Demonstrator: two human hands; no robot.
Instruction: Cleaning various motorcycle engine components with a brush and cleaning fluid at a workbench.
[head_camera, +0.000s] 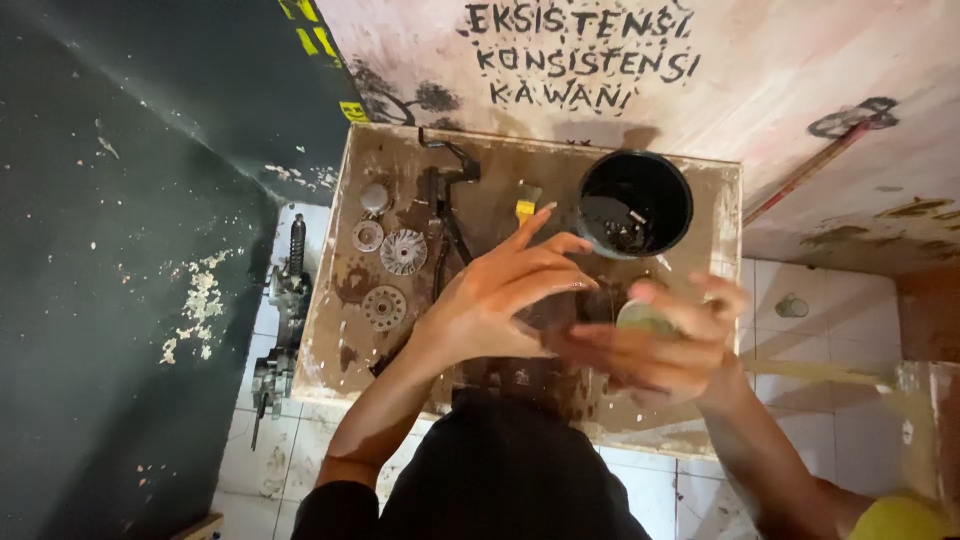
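I am pinching a small, light, slippery-looking round part (643, 318) by its rim in my right hand (660, 345), below the black bucket (634, 203), left hand (505, 300) fingers spreading beside it.

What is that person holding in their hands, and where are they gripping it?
The right hand pinches a small round pale-green thing by its edge. The left hand seems to hold nothing.

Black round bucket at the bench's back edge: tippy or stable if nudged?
The black round bucket looks wide and squat, so probably stable. Small parts lie in its bottom, likely adding weight. On the stained wooden bench it would probably slide rather than tip.
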